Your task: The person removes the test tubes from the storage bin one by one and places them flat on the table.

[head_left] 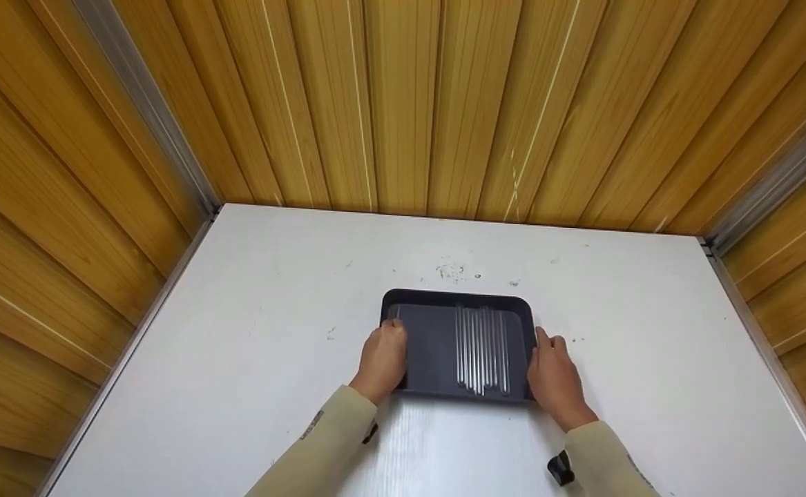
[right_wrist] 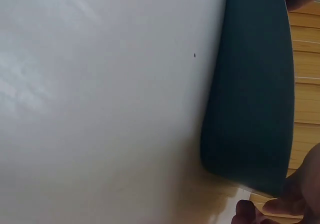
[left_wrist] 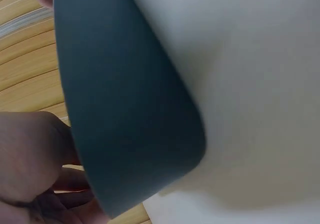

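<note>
A dark grey rectangular tray (head_left: pixel 430 345) is held between both hands near the middle of the white table. My left hand (head_left: pixel 383 355) grips its left side, thumb over the rim. On the opposite side, my right hand (head_left: pixel 556 369) grips the tray edge. Several thin, clear, shiny rods (head_left: pixel 482 348) lie side by side in the right half of the tray, pointing away from me. Both wrist views show the tray's outer front wall (left_wrist: pixel 125 99) close over the table, with a soft shadow beside it; the rods are hidden there.
The white table (head_left: pixel 292 297) extends around the tray and carries small dark marks (head_left: pixel 451 271) beyond it. Wood-patterned panels (head_left: pixel 403 103) enclose the back, left and right, with grey metal strips (head_left: pixel 154 103) at the corners.
</note>
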`<action>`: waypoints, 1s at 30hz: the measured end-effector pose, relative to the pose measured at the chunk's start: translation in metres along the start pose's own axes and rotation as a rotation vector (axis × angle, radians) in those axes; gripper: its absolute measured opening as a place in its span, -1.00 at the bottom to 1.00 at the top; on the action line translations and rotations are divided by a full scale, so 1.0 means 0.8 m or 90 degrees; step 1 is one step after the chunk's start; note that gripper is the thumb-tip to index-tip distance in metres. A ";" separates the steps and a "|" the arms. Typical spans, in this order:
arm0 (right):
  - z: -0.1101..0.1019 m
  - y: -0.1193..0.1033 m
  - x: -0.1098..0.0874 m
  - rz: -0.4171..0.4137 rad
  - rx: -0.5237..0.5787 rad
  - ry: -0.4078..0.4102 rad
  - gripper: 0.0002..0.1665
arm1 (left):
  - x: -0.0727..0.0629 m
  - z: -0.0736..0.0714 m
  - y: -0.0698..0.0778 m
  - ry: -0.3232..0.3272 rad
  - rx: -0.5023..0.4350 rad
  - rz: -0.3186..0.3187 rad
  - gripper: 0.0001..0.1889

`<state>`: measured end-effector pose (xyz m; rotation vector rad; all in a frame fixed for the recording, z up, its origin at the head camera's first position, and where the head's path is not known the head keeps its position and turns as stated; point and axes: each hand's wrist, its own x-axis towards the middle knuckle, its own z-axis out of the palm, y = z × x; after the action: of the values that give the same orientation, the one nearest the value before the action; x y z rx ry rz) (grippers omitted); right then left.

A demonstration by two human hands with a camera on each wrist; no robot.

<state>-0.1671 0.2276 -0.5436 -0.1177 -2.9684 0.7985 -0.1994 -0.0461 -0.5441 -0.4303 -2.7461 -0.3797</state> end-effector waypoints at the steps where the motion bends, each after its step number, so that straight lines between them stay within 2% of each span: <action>1: 0.001 0.000 0.000 0.003 0.001 -0.001 -0.45 | 0.000 0.001 0.000 0.002 0.003 0.003 -0.88; 12: 0.007 -0.001 -0.002 0.014 0.019 -0.002 -0.44 | -0.003 0.012 0.004 0.012 0.055 0.011 -0.95; 18: 0.012 0.000 -0.003 -0.004 0.023 0.015 -0.44 | -0.002 0.010 0.002 0.026 0.050 0.022 -0.97; 21: 0.015 0.001 -0.003 -0.020 0.020 0.030 -0.45 | -0.002 0.005 0.000 0.039 0.024 0.027 -0.89; 24: 0.017 0.002 -0.003 -0.028 0.018 0.038 -0.45 | 0.000 -0.002 -0.003 0.059 -0.039 0.024 -0.83; 27: 0.017 0.003 -0.002 -0.019 0.020 0.034 -0.44 | 0.005 -0.012 -0.004 0.052 -0.090 -0.004 -0.84; 30: 0.016 0.004 -0.002 -0.006 0.023 0.027 -0.44 | 0.010 -0.024 -0.001 0.035 -0.106 -0.032 -0.88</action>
<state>-0.1663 0.2235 -0.5565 -0.1181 -2.9112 0.8383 -0.2015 -0.0509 -0.5244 -0.3856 -2.6864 -0.6270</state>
